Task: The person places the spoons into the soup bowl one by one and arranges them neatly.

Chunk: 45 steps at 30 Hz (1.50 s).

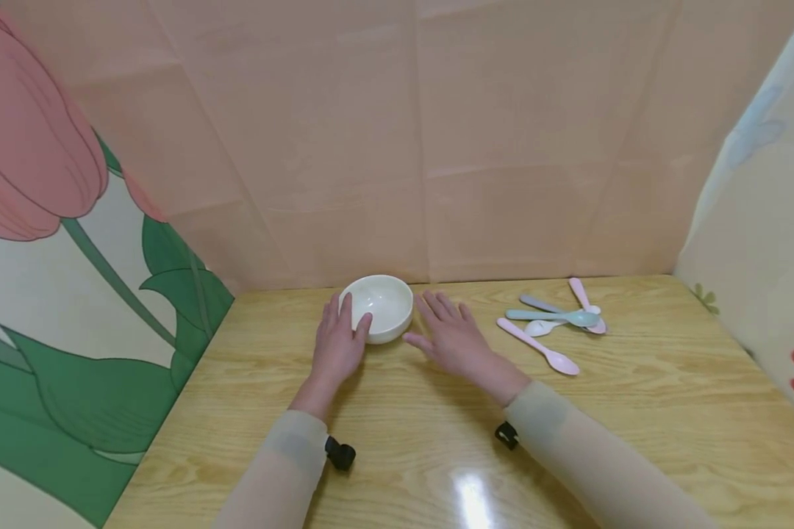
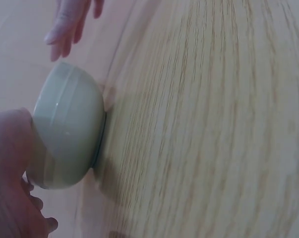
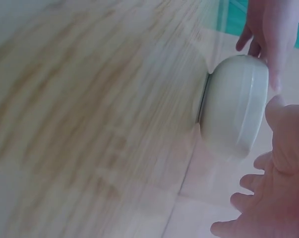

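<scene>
A white bowl (image 1: 380, 308) stands upright on the table near the back wall, with nothing seen inside it. Along its left side lies my left hand (image 1: 340, 345), fingers extended and thumb over the near rim; it appears to touch the bowl. To the bowl's right is my right hand (image 1: 455, 338), palm down, its fingers spread and holding nothing. The right wrist view shows that hand's thumb (image 3: 278, 114) close to the bowl's rim; whether they touch I cannot tell.
Several plastic spoons lie to the right: a pink spoon (image 1: 539, 347) by itself in front, and a teal spoon (image 1: 552, 316) across a pile behind it. A pink wall covering (image 1: 344, 147) rises at the table's (image 1: 397, 455) back edge. Printed panels flank both sides.
</scene>
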Available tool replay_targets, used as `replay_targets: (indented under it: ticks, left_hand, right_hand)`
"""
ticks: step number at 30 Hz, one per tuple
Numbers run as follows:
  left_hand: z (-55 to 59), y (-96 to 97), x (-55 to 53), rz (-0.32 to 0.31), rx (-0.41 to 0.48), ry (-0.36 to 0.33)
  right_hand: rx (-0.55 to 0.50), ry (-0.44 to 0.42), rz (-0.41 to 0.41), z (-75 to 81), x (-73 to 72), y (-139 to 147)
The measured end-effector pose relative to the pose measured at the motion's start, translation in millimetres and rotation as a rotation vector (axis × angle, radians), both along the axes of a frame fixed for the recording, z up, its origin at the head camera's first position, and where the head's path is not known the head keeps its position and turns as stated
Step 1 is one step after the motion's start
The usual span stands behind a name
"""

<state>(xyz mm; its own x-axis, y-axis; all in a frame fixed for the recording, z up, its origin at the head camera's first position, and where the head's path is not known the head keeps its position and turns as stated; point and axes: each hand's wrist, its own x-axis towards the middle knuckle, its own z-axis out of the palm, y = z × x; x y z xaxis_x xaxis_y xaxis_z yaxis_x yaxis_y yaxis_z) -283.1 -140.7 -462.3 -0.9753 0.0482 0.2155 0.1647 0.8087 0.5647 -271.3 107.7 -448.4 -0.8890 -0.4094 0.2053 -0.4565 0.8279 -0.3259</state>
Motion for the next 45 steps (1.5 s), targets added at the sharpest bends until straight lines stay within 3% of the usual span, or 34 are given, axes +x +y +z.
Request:
replay_targets:
  ticks: [10, 23, 36, 45]
  left_hand:
    - [-1.3, -1.1, -0.4, 0.006, 0.016, -0.011]
    - [-3.1, 4.0, 5.9, 0.003, 0.034, -0.017]
    - [-3.2, 15.2, 16.7, -0.002, 0.071, -0.007]
    - [-6.2, 24.7, 23.6, -0.023, 0.083, 0.019]
  right_hand:
    - [-0.006, -0.011, 0.042, 1.9, -1.6, -9]
    - [0.044, -0.047, 0.024, 3.2, 0.5, -9]
    - [0.035, -0.041, 0.043, 9.3, 15.2, 4]
    - [0.019, -0.001, 0.066, 1.7, 22.7, 19]
